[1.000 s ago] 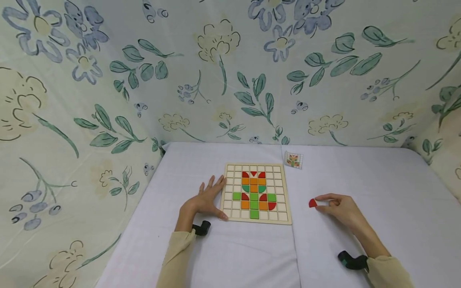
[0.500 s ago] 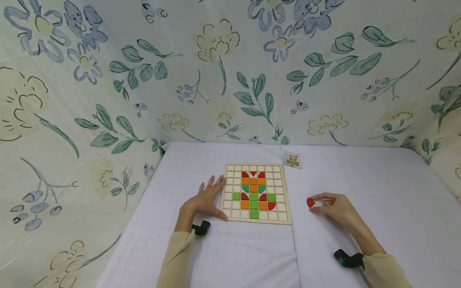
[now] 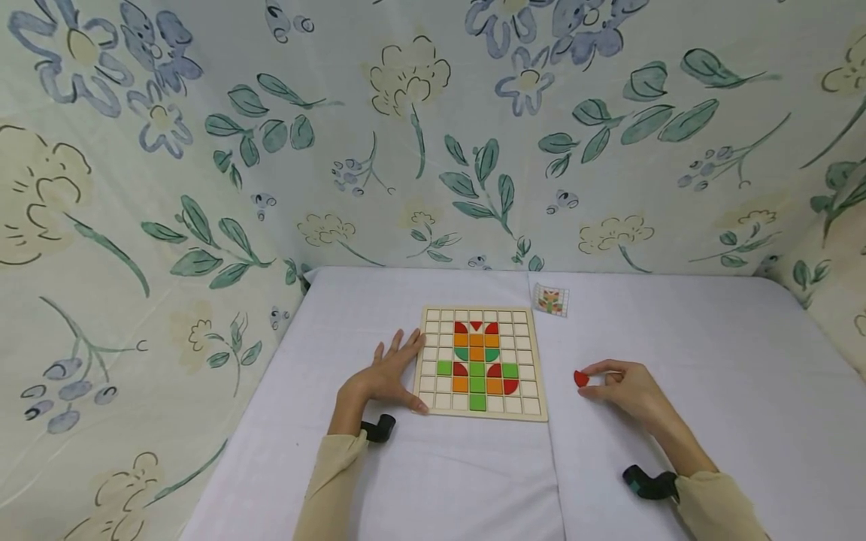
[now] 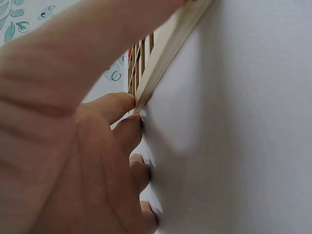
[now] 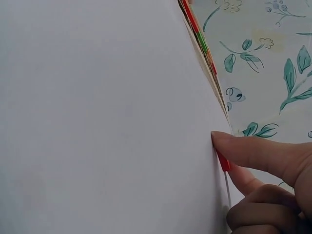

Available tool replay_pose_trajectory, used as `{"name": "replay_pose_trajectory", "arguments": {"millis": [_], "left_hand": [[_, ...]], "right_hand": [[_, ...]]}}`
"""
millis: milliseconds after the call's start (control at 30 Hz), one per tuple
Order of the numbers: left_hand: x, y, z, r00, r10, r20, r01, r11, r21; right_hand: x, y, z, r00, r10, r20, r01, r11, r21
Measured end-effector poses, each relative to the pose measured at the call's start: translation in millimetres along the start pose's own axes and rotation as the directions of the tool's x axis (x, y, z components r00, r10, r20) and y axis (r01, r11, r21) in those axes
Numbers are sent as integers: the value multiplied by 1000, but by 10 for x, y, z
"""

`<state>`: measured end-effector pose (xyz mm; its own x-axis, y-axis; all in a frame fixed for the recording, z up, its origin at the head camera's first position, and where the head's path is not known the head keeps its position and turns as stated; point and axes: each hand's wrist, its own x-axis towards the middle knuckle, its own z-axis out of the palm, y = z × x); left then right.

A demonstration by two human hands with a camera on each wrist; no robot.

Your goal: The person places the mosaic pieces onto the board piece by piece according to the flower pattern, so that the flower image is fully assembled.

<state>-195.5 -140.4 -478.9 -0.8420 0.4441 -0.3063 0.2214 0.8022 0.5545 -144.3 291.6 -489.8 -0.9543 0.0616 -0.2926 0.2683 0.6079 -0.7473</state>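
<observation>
A wooden grid board point(image 3: 522, 343) lies on the white cloth in the head view, with red, orange and green tiles forming a flower-like pattern in its cells. My left hand point(image 3: 386, 378) rests spread at the board's left side, fingertips by the upper edge and thumb at the lower left corner. In the left wrist view, fingers point(image 4: 127, 130) touch the board's wooden edge. To the right of the board, my right hand point(image 3: 632, 387) pinches a red rounded tile point(image 3: 580, 379) between thumb and forefinger. The right wrist view shows that tile point(image 5: 223, 162) edge-on, partly hidden by the thumb, close over the cloth.
A small printed card point(image 3: 551, 300) with a similar flower pattern on a grid lies beyond the board's upper right corner. White cloth point(image 3: 473, 481) covers the table, and floral fabric point(image 3: 419, 203) hangs behind and at the sides. Each wrist carries a black camera mount point(image 3: 651, 483).
My right hand has slid slightly left toward the board with the red tile, which has turned a little between the fingertips. The left hand and the board stay where they were.
</observation>
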Motion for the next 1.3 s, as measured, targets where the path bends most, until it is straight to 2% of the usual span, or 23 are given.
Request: {"name": "replay_pose_trajectory", "arguments": {"millis": [200, 467, 733, 967, 1300], "left_hand": [[-1, 6, 5, 1000, 1, -3, -1, 1000, 3], [0, -6, 7, 1000, 1, -3, -1, 1000, 5], [11, -26, 3, 1000, -2, 8, 2, 1000, 17], [10, -28, 6, 1000, 9, 3, -9, 1000, 15], [3, -10, 4, 1000, 16, -4, -16, 1000, 8]], "right_hand": [[7, -17, -9, 1000, 5, 19, -5, 1000, 9], [40, -31, -17, 999, -51, 14, 51, 999, -5], [18, -281, 86, 995, -99, -2, 99, 995, 9], [45, -532, 317, 987, -149, 57, 144, 986, 82], [95, -925, 881, 953, -249, 176, 215, 958, 189]]}}
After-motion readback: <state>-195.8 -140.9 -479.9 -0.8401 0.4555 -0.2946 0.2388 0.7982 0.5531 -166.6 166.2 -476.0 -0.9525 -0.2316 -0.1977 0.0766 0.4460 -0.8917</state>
